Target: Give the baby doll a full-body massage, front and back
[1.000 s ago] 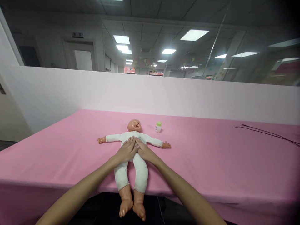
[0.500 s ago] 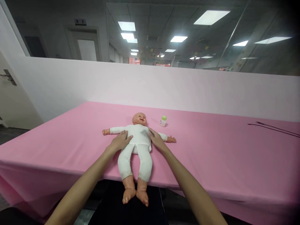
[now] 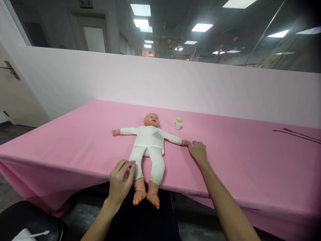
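A baby doll (image 3: 151, 139) in a white top and trousers lies on its back with both arms spread. Its bare feet hang past the table's front edge. My left hand (image 3: 120, 182) is beside the doll's lower leg on the left, fingers loosely bent and holding nothing that I can see. Over on the right, my right hand (image 3: 198, 153) is at the doll's outstretched hand (image 3: 184, 143), its thumb side against it, with the fingers apart. Beyond the doll's arm stands a small bottle (image 3: 178, 124) with a green cap.
A pink cloth (image 3: 238, 160) covers the table, with a white wall (image 3: 200, 87) behind it. Two thin dark cords (image 3: 298, 134) lie at the right. A black chair (image 3: 32, 217) stands at lower left with a white cloth and a thin white stick on it.
Both hands have left the doll's torso. My left hand has drawn back towards me to the leg; my right has moved out to the doll's hand. The view has tilted down.
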Demonstrator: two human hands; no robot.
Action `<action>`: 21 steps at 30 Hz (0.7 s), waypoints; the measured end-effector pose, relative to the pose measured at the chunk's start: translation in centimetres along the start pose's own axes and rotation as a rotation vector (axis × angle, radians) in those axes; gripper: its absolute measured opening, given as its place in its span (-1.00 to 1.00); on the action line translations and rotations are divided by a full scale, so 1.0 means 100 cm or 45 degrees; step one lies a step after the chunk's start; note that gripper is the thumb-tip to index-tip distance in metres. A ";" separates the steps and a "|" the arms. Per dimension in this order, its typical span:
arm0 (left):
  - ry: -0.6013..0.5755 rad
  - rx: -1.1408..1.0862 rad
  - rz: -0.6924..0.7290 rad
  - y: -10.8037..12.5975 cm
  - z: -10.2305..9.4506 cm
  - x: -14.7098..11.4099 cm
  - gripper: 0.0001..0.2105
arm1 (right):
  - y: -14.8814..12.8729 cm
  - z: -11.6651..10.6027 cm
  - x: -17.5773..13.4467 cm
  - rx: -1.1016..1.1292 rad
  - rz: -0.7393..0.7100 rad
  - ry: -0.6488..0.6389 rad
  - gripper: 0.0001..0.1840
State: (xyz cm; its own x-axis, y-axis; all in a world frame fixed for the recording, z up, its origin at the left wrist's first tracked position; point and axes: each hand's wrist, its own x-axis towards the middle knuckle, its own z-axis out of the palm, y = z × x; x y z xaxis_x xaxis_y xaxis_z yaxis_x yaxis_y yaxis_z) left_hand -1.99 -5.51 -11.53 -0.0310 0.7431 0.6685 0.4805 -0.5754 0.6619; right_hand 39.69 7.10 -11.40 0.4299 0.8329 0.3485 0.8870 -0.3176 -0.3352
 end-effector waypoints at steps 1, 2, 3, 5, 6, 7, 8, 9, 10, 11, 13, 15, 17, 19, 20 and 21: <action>0.016 -0.038 0.054 0.000 0.000 -0.007 -0.81 | 0.001 0.001 -0.001 0.012 0.000 -0.017 -0.41; 0.011 -0.077 0.115 -0.001 -0.001 -0.015 -0.80 | 0.000 0.002 -0.001 0.060 0.000 -0.035 -0.44; -0.018 -0.111 0.189 -0.003 -0.003 -0.025 -0.77 | -0.002 0.001 -0.002 0.145 0.005 -0.059 -0.47; -0.089 -0.136 0.365 -0.008 -0.007 -0.047 -0.65 | -0.008 -0.001 -0.003 0.393 0.051 -0.101 -0.55; -0.111 -0.116 0.444 -0.011 -0.008 -0.057 -0.56 | -0.012 -0.003 -0.004 0.547 0.096 -0.111 -0.57; -0.111 -0.076 0.497 -0.014 -0.008 -0.068 -0.48 | -0.017 -0.004 -0.005 0.716 0.140 -0.119 -0.57; -0.091 -0.027 0.513 -0.017 -0.007 -0.077 -0.44 | -0.021 -0.005 -0.006 0.889 0.173 -0.138 -0.55; -0.062 0.019 0.499 -0.020 -0.005 -0.084 -0.44 | -0.025 -0.006 -0.007 1.063 0.195 -0.169 -0.53; -0.037 0.050 0.466 -0.022 -0.002 -0.090 -0.45 | -0.029 -0.007 -0.009 1.228 0.210 -0.209 -0.51; -0.022 0.056 0.429 -0.023 0.000 -0.094 -0.48 | -0.033 -0.008 -0.010 1.380 0.238 -0.243 -0.51; 0.009 0.000 0.353 -0.024 0.003 -0.096 -0.52 | -0.039 -0.010 -0.011 1.594 0.341 -0.243 -0.57; 0.053 -0.085 0.245 -0.021 0.000 -0.090 -0.60 | -0.045 -0.013 -0.008 1.694 0.454 -0.159 -0.67; 0.136 -0.153 0.071 -0.018 -0.009 -0.076 -0.73 | -0.052 -0.016 -0.004 1.727 0.498 -0.076 -0.74; 0.174 -0.213 -0.103 -0.014 -0.020 -0.052 -0.83 | -0.064 -0.022 0.001 1.757 0.468 -0.014 -0.76; 0.161 -0.253 -0.166 -0.013 -0.025 -0.038 -0.84 | -0.072 -0.025 0.003 1.776 0.438 0.012 -0.74; 0.124 -0.299 -0.217 -0.012 -0.029 -0.021 -0.82 | -0.082 -0.029 0.004 1.792 0.394 0.030 -0.70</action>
State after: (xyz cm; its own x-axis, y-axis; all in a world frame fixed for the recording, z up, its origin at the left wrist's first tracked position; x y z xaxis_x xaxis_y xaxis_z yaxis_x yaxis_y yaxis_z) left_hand -5.04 -7.39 -12.76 -0.1834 0.8060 0.5627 0.2453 -0.5168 0.8202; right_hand 33.06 8.76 -5.98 0.5855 0.8028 0.1125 -0.1349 0.2333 -0.9630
